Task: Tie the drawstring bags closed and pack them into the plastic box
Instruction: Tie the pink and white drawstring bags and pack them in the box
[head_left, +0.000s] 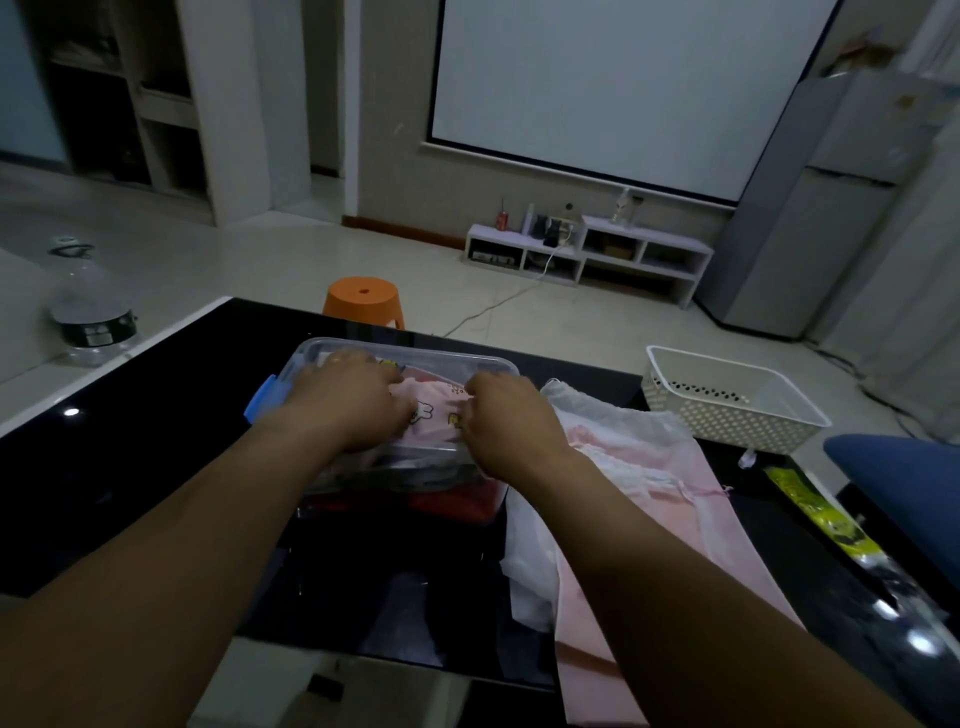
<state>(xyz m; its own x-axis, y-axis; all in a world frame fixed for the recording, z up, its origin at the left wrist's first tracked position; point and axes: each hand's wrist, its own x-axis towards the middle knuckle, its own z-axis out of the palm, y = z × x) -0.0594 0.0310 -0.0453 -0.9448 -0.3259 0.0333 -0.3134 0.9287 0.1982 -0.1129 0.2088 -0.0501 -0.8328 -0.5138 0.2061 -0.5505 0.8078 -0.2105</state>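
Toward the tabletop's far edge, left hand (348, 400) and right hand (506, 415) grip the pink bag (434, 413) with curled fingers, packing it into the plastic box (374, 345); next, likely letting go and tying the loose bags (649, 467) alongside.

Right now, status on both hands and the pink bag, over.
Grip: left hand and right hand both on pink printed bag. Bag in plastic box. Beside box, loose bags, not blocking.

One view is given, taken from a wide-angle camera worn on the head and aimed forward and down across the black table (156, 415). The left hand (348, 400) and right hand (506, 421) are framed close at centre, on the pink bag (436, 410) in the plastic box (415, 353); the far wall (395, 156) is taken in.
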